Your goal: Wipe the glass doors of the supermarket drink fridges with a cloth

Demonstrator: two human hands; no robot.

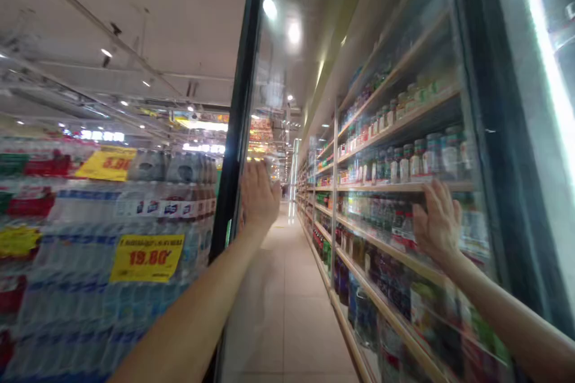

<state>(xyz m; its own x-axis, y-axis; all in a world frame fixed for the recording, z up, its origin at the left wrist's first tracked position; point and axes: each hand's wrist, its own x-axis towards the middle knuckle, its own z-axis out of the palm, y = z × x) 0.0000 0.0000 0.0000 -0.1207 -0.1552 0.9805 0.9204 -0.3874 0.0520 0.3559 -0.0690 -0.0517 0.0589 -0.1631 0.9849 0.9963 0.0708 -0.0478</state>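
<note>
A tall glass door (287,149) with a dark frame (238,102) stands in front of me, swung outward into the aisle. My left hand (259,194) is raised at the inner side of the frame's left upright, its fingers stretched up and a little blurred. Farther right, my right hand (438,221) is lifted with fingers apart, palm toward the pane. Both palms appear to be at the glass, though I cannot tell whether they press on it. Neither hand shows anything held. Rows of bottles (404,161) on shelves appear in the glass behind the right hand.
Stacked packs of bottled drinks (76,263) stand at the left, with yellow price signs (147,258) on them. A tiled floor (274,287) runs away ahead. A bright light strip (548,60) glows at the right edge.
</note>
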